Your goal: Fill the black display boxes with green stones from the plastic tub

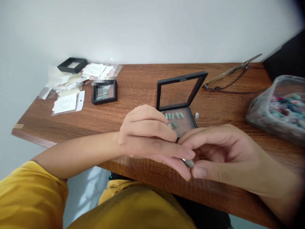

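Above the table's front edge, my left hand [149, 135] is closed, pinching a small glossy grey-green press-on nail [189, 163] between thumb and index finger. From the other side, my right hand [224, 154] meets it with thumb and curled fingers at the nail's tip. Just behind my hands stands an open black display case [182, 78], its framed clear lid tilted up. Inside lie several green press-on nails [175, 115] in rows, partly covered by my left hand. One small whitish piece [196, 115] sits on the table beside the case.
Farther left is a closed black case [105, 91] with green nails. Behind it are packets and white cards [65, 103] and another black case [72, 65]. Folded eyeglasses [234, 68] lie at back right. A clear plastic tub [259, 111] of colourful small pieces stands right on the wooden table [135, 86].
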